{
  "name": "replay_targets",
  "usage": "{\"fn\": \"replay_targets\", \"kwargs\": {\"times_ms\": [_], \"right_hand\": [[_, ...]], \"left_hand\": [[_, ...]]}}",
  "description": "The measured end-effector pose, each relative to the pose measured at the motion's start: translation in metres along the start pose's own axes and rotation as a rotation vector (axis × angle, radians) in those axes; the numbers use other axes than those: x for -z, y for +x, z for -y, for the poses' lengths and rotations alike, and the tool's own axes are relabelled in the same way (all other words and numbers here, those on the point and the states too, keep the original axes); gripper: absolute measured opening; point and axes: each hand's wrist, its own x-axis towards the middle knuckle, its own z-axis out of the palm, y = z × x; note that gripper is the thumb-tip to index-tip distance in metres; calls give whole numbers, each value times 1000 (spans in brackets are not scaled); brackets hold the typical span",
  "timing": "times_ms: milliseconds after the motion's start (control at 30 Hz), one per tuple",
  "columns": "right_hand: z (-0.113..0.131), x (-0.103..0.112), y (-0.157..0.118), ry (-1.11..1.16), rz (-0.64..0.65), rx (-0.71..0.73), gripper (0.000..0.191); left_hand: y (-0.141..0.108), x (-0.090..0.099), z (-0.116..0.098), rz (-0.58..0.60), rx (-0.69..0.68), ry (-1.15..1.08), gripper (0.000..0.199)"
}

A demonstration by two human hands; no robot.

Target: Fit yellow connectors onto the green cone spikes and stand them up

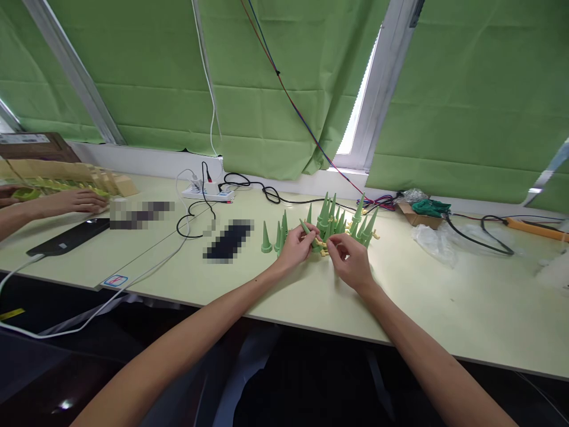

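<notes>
Several green cones (326, 214) with round bases stand in a cluster on the pale table (284, 296). One more green cone (266, 238) stands at the cluster's left end. My left hand (297, 244) is closed on a tilted green cone (304, 226), its tip pointing up and left. Just to the right, my right hand (349, 258) has its thumb and forefinger pinched together; whatever they hold is too small to make out. Small yellow pieces (324, 251) lie between my hands and among the cones.
A person's hand (84, 201) is by cardboard pieces (120, 184) at the left. A power strip (207, 193), cables and a blurred dark object (229, 240) lie left of centre. A small cardboard box (418, 214) and clear plastic bags (435, 244) are at the right.
</notes>
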Motion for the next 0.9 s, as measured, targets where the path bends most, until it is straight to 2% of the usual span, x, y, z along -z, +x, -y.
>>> {"fn": "replay_targets", "kwargs": {"times_ms": [167,300,400,633,900], "right_hand": [[-2,-1,1,-16,25,-44,15],[-4,-1,1,-5,54,-92,18],[-6,-2,1,5,68,-117,20],[-10,-2,1,15,72,-162,21],[-10,-1,1,13,86,-184,23]], "left_hand": [[-1,0,5,1,-42,70,25],[-4,-2,-2,27,-15,83,28],[-6,-3,-6,44,-1,128,25],[-6,-1,2,87,-108,243,25],[-9,-2,-3,86,-130,338,17]]}}
